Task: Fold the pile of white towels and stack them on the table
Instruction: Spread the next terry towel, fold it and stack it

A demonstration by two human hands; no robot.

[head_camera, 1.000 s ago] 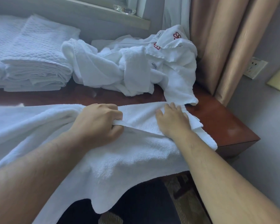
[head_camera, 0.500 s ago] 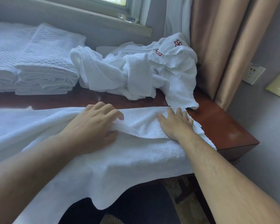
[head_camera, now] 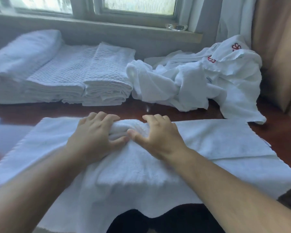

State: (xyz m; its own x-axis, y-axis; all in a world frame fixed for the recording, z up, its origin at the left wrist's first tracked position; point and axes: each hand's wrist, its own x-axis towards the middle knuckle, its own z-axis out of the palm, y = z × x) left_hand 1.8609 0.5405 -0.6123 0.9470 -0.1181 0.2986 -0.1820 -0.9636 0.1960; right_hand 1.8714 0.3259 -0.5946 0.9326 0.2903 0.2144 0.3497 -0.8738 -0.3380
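Both hands now together at mid-towel (head_camera: 217,138) — left hand (head_camera: 94,135) and right hand (head_camera: 160,135) fingers bunching it — long axis left-right.

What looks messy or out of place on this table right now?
The unfolded pile at back right is a crumpled heap, unlike the neat folded stacks at left. The front towel is bunched into a ridge where the left hand and right hand grip it.

A hotel room, by the look of it: stacks of folded white towels (head_camera: 106,81) and a heap of white linen with red embroidered logos (head_camera: 208,81) lie on a dark wooden table (head_camera: 275,132) beneath a window (head_camera: 138,5), beside tan curtains (head_camera: 279,47).
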